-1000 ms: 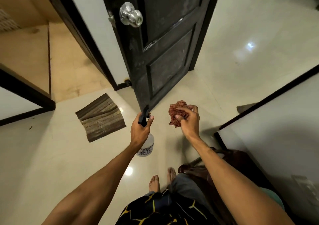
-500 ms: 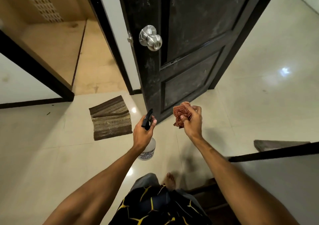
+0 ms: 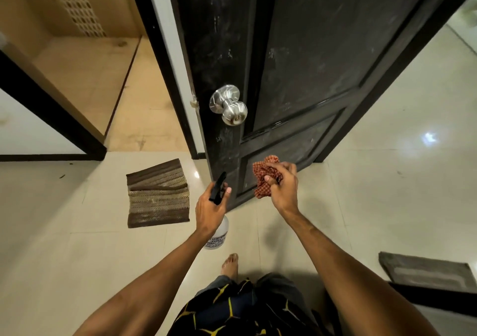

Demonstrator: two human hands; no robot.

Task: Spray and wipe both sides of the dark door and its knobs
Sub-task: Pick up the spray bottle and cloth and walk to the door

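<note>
The dark panelled door (image 3: 304, 59) stands ajar ahead of me, its face smeared with pale marks. A round silver knob (image 3: 229, 106) sticks out near its left edge. My left hand (image 3: 210, 208) grips a white spray bottle (image 3: 219, 235) by its black trigger head, nozzle aimed at the door's lower part. My right hand (image 3: 281, 186) holds a bunched red checked cloth (image 3: 264, 173) just in front of the lower panel, not touching the door as far as I can tell.
A brown striped mat (image 3: 158, 193) lies on the pale tiled floor to the left of the door. A grey mat (image 3: 426, 271) lies at the lower right beside a dark-edged wall. A wooden cabinet (image 3: 85, 59) stands open at the left. My bare foot (image 3: 229, 264) is below the bottle.
The view has risen and moved closer to the door, so the knob sits lower in the frame. Both hands keep their hold on bottle and cloth and stay at about the same spacing.
</note>
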